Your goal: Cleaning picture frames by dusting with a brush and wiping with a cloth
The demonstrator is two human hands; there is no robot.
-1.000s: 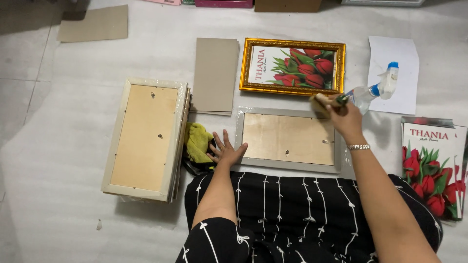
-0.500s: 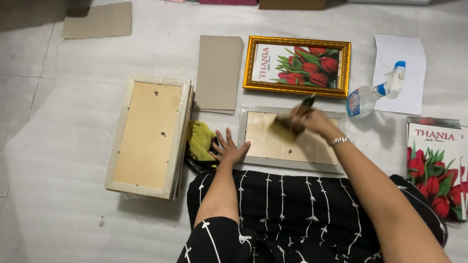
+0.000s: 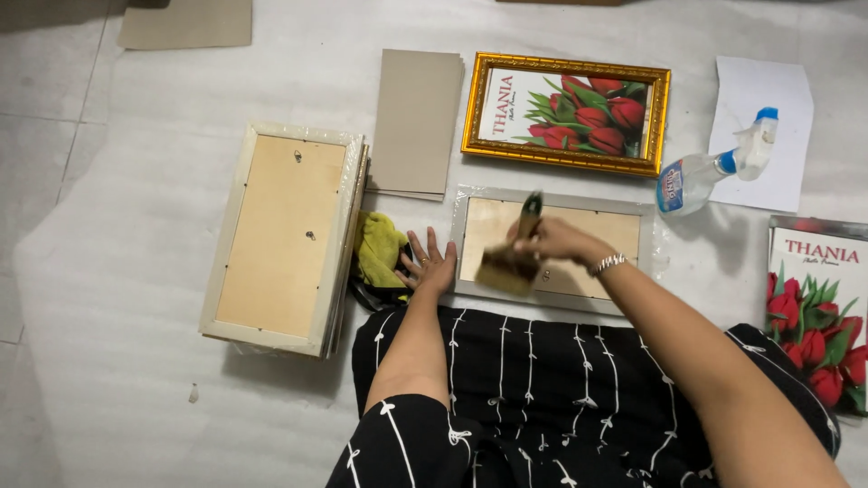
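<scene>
two hands at work: right hand (image 3: 556, 242) gripping brush (image 3: 512, 262) on frame (image 3: 551, 248); left hand (image 3: 427, 266) flat, fingers spread, holding nothing, beside cloth (image 3: 380, 248).

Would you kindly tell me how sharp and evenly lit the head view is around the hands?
Head view: soft, even light with faint shadows; the brush in the right hand is slightly motion-blurred; the left hand and gold frame look sharp.
</scene>
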